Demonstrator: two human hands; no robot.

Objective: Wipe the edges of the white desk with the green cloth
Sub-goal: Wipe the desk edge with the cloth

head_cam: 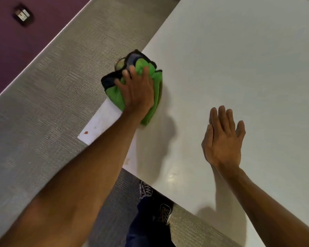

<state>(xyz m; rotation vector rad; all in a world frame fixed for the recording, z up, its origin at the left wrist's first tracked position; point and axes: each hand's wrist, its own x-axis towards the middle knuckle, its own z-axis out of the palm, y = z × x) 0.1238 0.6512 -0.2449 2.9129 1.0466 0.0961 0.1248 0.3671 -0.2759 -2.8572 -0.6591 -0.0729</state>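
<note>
The white desk (239,68) fills the right half of the head view, its left edge running from the top centre down to a near corner. A bunched green cloth (155,86) with a black border lies over that left edge. My left hand (137,91) presses down on the cloth and grips it, fingers spread across its top. My right hand (223,138) rests flat on the desk top, fingers apart, holding nothing, to the right of the cloth.
Grey carpet (52,86) lies left of the desk and below it. A white panel (100,122) with a small brown spot sits low beside the desk edge. A purple wall with a socket (22,14) is at top left. My shoes (146,189) stand under the near edge.
</note>
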